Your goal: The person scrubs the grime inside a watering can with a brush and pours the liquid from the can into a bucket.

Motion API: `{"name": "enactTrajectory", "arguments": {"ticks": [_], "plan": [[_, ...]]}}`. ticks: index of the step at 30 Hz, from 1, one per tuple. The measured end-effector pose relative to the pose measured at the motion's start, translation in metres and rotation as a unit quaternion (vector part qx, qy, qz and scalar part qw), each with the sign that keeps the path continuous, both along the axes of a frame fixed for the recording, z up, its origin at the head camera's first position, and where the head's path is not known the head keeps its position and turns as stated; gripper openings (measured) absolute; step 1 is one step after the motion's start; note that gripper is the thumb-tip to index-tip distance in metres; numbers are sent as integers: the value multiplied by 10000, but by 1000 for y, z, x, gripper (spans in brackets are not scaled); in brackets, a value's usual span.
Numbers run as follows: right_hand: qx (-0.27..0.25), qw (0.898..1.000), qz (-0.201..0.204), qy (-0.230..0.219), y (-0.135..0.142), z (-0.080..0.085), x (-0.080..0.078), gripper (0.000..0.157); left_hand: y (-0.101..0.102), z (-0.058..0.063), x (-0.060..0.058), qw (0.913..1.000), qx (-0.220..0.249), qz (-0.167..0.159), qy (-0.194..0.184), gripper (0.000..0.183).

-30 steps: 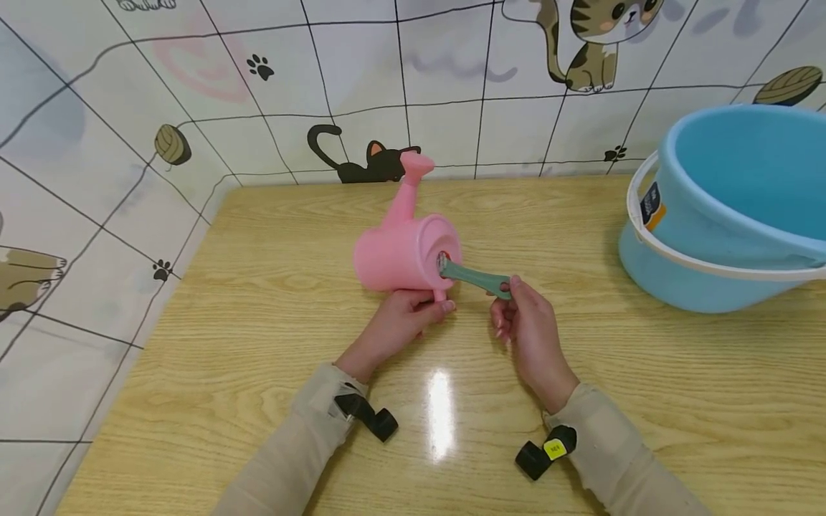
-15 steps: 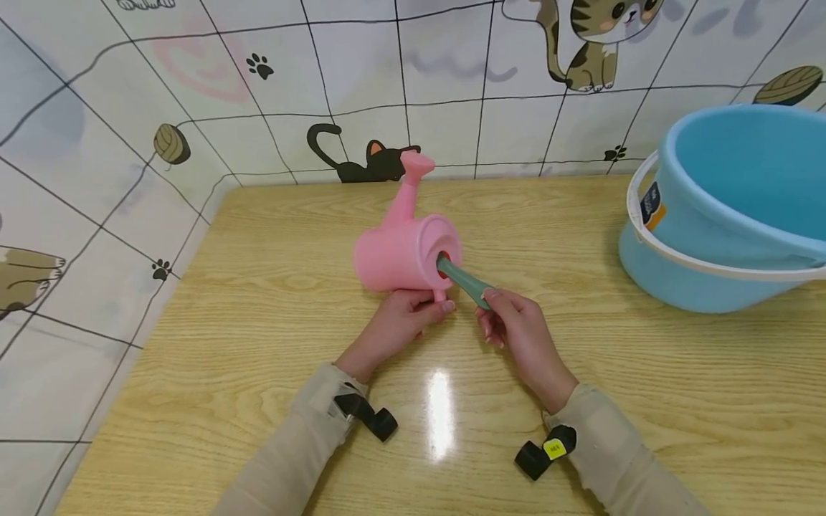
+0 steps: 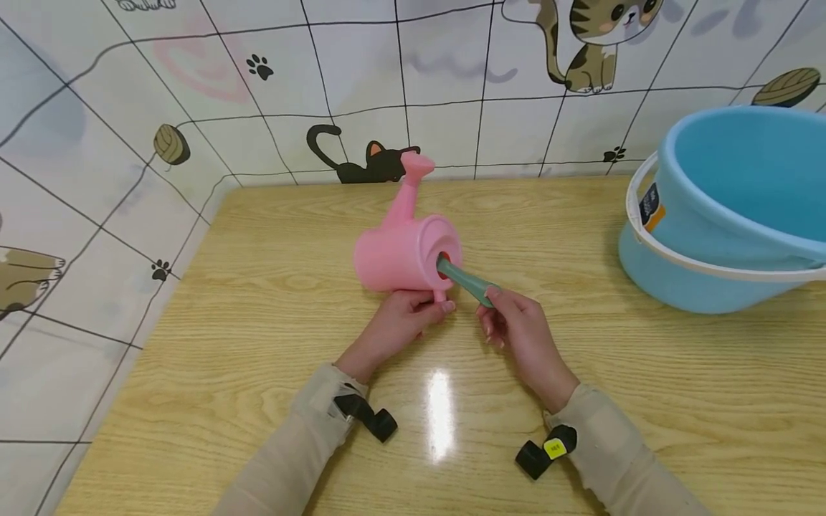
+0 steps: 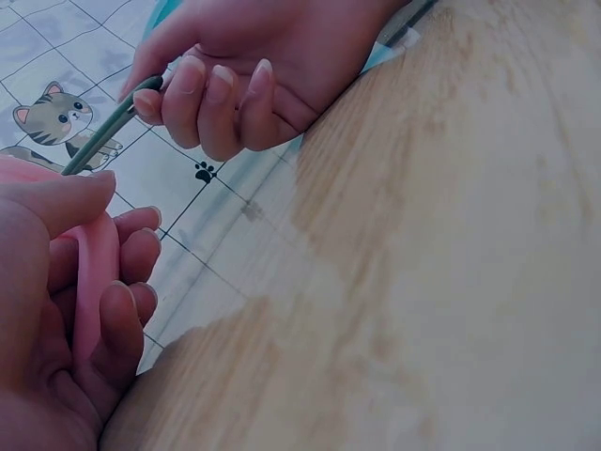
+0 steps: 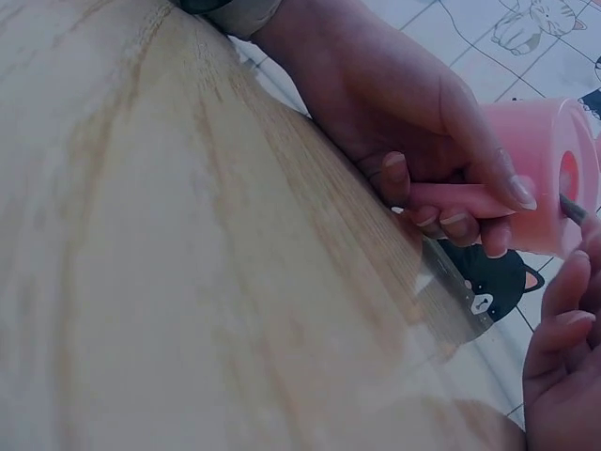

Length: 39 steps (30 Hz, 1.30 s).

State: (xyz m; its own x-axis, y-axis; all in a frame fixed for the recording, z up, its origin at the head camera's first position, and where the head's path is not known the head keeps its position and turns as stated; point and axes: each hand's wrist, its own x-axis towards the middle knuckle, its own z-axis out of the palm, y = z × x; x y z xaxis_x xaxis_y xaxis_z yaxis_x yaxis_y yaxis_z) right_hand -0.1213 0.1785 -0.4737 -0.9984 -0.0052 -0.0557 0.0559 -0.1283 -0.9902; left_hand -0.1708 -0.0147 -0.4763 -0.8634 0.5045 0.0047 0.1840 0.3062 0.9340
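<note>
A pink watering can (image 3: 406, 251) lies on its side in the middle of the wooden table (image 3: 271, 330), spout pointing toward the wall. My left hand (image 3: 403, 315) grips its pink handle (image 5: 451, 199) from below; the same handle (image 4: 94, 272) runs through my curled fingers in the left wrist view. A green tool handle (image 3: 466, 281) sticks out of the can's round opening (image 5: 568, 174). My right hand (image 3: 510, 319) pinches the outer end of that green handle (image 4: 113, 127). The tool's head is hidden inside the can.
A large blue bucket (image 3: 736, 208) with a white handle stands at the table's right, close to the wall. A tiled wall with cat pictures (image 3: 361, 161) runs behind and to the left. The table's left edge (image 3: 148, 337) is near my left arm.
The green tool has slid deeper into the can and less of it shows. My right hand has moved left toward the can. The left hand and the can have stayed put.
</note>
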Motion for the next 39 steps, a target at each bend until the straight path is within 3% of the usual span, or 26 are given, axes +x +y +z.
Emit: {"name": "enactTrajectory", "arguments": {"ticks": [4,9,20,27,33,39], "plan": [[-472,9979,-417,-155,1,1,-1,44,-1,-7,-3,9999,10,3,105,28],[-810,9936,-736,-266,2,2,-2,42,-1,-7,-3,9999,60,4,108,31],[-1101,9881,-1038,-291,2,2,-2,39,-2,-8,-3,9999,87,0,116,30],[-419,9975,-519,-212,0,1,-3,43,-1,-4,-2,10000,14,3,-27,28],[108,9995,-254,-124,0,-2,-2,54,0,22,9,10000,-30,-51,-31,23],[255,9997,-25,-13,-1,0,0,47,-1,12,5,10000,-35,-15,22,24]]}}
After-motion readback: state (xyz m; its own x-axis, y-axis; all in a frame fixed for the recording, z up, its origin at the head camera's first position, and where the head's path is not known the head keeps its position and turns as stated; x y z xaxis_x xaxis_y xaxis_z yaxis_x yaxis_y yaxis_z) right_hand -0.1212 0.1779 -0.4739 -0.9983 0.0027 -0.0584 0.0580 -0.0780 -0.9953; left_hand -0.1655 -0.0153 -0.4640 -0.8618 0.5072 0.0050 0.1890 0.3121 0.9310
